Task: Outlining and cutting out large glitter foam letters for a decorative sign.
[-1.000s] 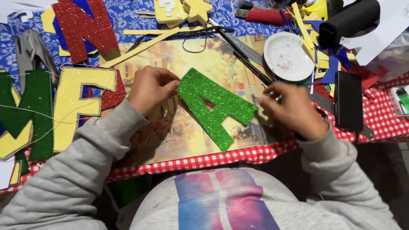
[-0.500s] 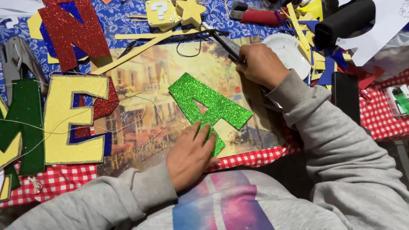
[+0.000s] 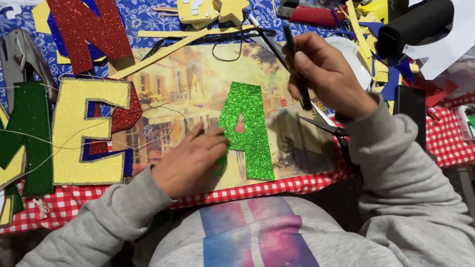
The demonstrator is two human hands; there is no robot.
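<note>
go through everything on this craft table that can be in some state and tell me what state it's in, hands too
green glitter letter A: flat, upright, pinned by fingertips.
left hand: pressing the A's left leg.
right hand: raised, gripping a tool.
black pen-like tool: held, tip down.
scissors: lying, blades slightly open.
yellow letter E: flat, thread across it.
red letter N: flat.
white dish: partly hidden.

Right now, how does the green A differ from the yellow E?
The green A is one glitter layer in one colour; the yellow E sits on a blue backing that shows at its edges. The A lies on the picture mat with the left hand pressing its edge; the E lies left of it, untouched, with thin string across it. The right hand holds a dark pen above the A. Both are flat glitter letters.
</note>
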